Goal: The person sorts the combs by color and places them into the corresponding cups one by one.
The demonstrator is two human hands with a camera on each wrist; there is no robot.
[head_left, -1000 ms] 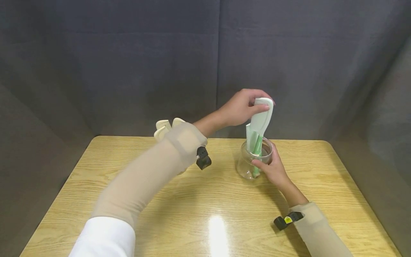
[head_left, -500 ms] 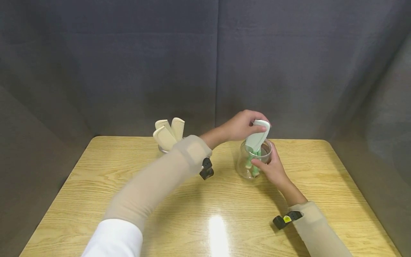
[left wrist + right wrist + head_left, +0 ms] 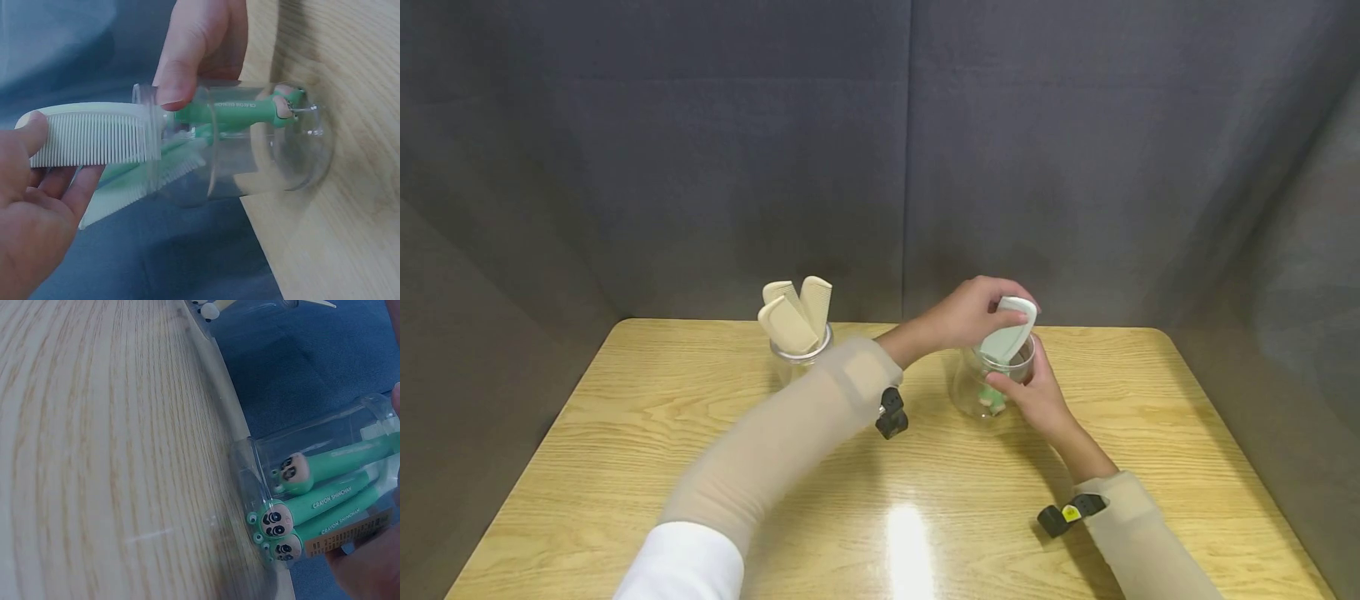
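- The left hand reaches across the table with its fingers curled over the top end of a pale green comb, pinching it between thumb and fingertips.
- The comb leans tilted, teeth downward, with its lower end inside the mouth of the clear jar and its upper end sticking out past the rim.
- The right hand wraps round the near side of the clear jar, its thumb pressed on the glass at the rim, holding the jar upright on the table.
- The clear jar stands toward the far edge of the table, right of the middle.
- Inside it lie green handles with small cartoon faces at their bottom ends, resting on the jar floor; the right wrist view shows three of them side by side.
- A second jar stands near the far edge, left of the middle and well apart from the first, holding three cream combs upright with their tops above the rim.
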